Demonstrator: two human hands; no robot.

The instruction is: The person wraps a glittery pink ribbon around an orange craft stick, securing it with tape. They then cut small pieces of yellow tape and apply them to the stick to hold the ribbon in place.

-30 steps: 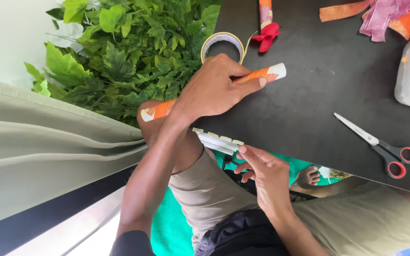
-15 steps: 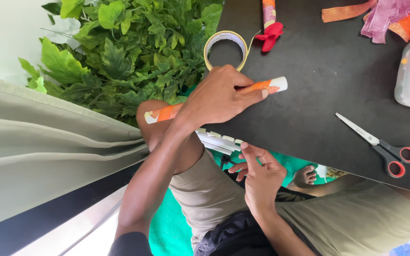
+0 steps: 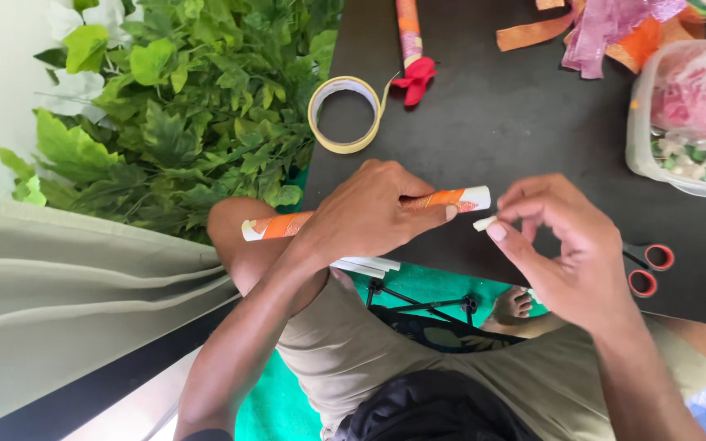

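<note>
The paper roll [image 3: 443, 198], wound in orange and white, lay across the near edge of the black table [image 3: 492, 122], its left end sticking out past the table's corner above the person's knee and its white right end resting on the dark top; the left hand [image 3: 369, 214] was closed over its middle, fingers wrapped round it and the thumb hidden beneath; the right hand [image 3: 569, 245] sat just beside the roll's right end, thumb and forefinger pinched on a small white scrap [image 3: 484, 223], the other fingers loosely curled; the scrap was close to the roll's end, though whether it touched could not be told. Open dark tabletop stretched behind the roll toward the middle of the table, while the near edge ran just under both hands; a ring of pale tape [image 3: 345, 114] lay flat near the table's left edge, well behind the left hand, and beyond it a second orange stick with a red tip [image 3: 412, 61] pointed away. Scissors with red handles [image 3: 651, 268] lay at the near edge, partly hidden behind the right hand; a clear plastic tub [image 3: 680, 122] of pink and white bits stood at the right side, with orange and pink ribbons [image 3: 590, 28] behind it; green leaves [image 3: 181, 122] crowded the left of the table, and a pale curtain [image 3: 67, 302] hung below them.
</note>
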